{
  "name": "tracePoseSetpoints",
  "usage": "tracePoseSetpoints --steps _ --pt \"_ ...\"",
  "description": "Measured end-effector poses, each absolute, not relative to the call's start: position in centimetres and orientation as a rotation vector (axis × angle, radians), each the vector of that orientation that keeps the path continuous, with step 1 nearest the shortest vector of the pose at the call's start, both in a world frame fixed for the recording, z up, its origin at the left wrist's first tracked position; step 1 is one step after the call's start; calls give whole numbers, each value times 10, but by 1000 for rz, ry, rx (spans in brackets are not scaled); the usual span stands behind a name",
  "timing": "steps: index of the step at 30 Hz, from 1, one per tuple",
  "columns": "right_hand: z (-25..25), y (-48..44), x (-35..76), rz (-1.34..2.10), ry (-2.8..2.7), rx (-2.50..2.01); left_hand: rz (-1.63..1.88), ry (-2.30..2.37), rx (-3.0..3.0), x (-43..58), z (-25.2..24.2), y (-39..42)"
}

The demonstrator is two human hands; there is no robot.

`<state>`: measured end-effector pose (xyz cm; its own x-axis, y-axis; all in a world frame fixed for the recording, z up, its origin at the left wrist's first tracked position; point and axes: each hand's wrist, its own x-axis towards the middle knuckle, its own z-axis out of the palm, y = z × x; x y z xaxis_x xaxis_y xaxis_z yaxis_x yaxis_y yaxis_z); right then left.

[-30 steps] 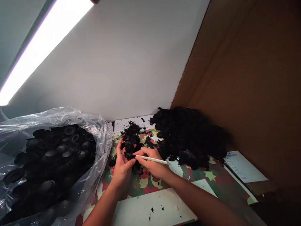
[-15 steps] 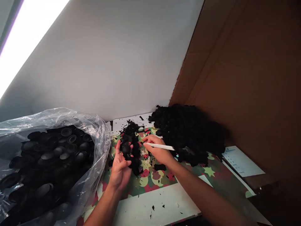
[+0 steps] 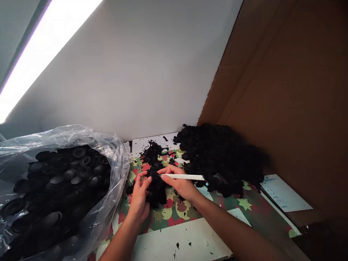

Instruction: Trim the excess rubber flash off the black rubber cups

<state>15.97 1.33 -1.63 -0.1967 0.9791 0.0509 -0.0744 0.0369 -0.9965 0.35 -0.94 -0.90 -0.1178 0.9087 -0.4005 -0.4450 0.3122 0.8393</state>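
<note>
– Where's the ribbed black rubbery piece [image 3: 156, 177]?
– Pinched in the left hand [image 3: 140, 193]; its outline melts into loose black scraps [image 3: 157, 199]; the right hand [image 3: 181, 183] grips a slim white pen-shaped tool [image 3: 187, 177], its tip indistinct.

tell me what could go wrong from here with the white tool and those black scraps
The white tool in the right hand points toward the left hand, so a slip might jab it. Loose black scraps lie close by and could cling, hard to spot, to the black part between the hands.
</note>
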Motion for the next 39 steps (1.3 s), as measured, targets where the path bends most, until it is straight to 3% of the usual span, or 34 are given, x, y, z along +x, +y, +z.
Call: tracePoseSetpoints --steps 22,29,36,39 --pt "-13 -1 149 800 -1611 -1132 1420 1166 613 9 -7 -10" --pt "-15 10 154 965 -1523 -1270 1374 1068 649 5 -13 -6" --pt "-15 16 192 780 -1440 -1390 1434 914 324 -19 -20 3" --pt "-14 19 208 852 -1544 -1435 1440 891 320 -22 -17 4"
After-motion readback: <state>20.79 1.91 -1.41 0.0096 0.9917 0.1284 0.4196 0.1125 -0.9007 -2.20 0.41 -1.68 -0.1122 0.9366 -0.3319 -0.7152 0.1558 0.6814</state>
